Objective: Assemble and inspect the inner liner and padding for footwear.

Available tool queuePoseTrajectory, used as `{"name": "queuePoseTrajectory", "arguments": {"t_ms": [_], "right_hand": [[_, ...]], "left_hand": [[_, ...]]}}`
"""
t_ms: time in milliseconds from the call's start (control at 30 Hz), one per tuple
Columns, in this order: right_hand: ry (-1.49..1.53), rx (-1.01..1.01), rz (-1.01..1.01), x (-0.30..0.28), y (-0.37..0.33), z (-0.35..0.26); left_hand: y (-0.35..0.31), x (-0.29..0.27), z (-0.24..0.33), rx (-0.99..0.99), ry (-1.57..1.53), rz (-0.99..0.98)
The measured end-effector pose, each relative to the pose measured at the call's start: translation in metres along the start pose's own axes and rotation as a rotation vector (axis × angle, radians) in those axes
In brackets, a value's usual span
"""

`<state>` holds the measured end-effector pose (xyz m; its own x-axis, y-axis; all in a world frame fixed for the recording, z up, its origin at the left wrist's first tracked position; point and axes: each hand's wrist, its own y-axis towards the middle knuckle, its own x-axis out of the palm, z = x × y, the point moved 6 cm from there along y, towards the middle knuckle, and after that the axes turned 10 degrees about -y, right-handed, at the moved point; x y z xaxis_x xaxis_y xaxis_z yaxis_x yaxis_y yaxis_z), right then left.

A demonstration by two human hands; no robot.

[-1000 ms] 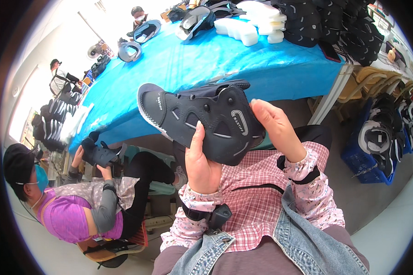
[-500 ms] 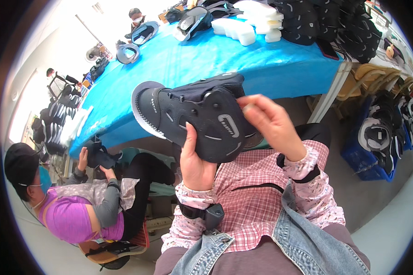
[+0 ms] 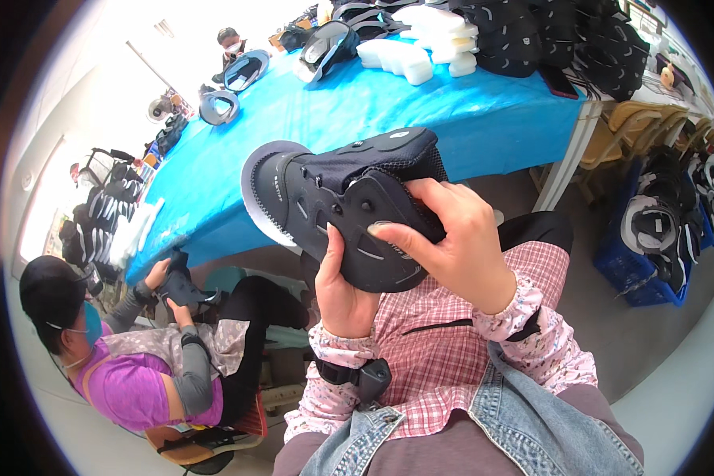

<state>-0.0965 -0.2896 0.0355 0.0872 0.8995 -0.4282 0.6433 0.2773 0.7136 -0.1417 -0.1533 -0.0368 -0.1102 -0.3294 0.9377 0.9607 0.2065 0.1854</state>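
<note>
A black moulded padded shell [image 3: 353, 210] is held up in front of me, above my lap and this side of the table. It has slots, small studs, dark mesh padding on its upper side and a pale curved rim at its left end. My left hand [image 3: 345, 289] supports it from below, thumb pressed on the outer face. At the right end, my right hand [image 3: 460, 242] pinches the edge, with its thumb on the outer face and its fingers reaching behind near the mesh. Those fingertips are hidden.
A blue-covered table [image 3: 373, 103] bears white foam pads [image 3: 397, 59] and piled black shells [image 3: 508, 40]. A blue crate [image 3: 635, 274] of similar pieces stands at right. On the left, a seated co-worker [image 3: 143, 357] handles another dark piece.
My right hand has moved from beside the shell's right edge to gripping it, thumb now on the outer face. The shell has shifted slightly right and turned, showing more of its upper side.
</note>
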Motion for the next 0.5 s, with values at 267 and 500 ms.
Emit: {"name": "queuePoseTrajectory", "arguments": {"t_ms": [267,500], "right_hand": [[-0.065,-0.26,0.163,-0.001,0.0,-0.004],[-0.019,-0.266,-0.004,-0.001,0.006,0.017]], "left_hand": [[-0.001,-0.003,-0.006,-0.017,0.035,0.025],[0.006,0.01,0.013,0.087,0.133,-0.056]]}}
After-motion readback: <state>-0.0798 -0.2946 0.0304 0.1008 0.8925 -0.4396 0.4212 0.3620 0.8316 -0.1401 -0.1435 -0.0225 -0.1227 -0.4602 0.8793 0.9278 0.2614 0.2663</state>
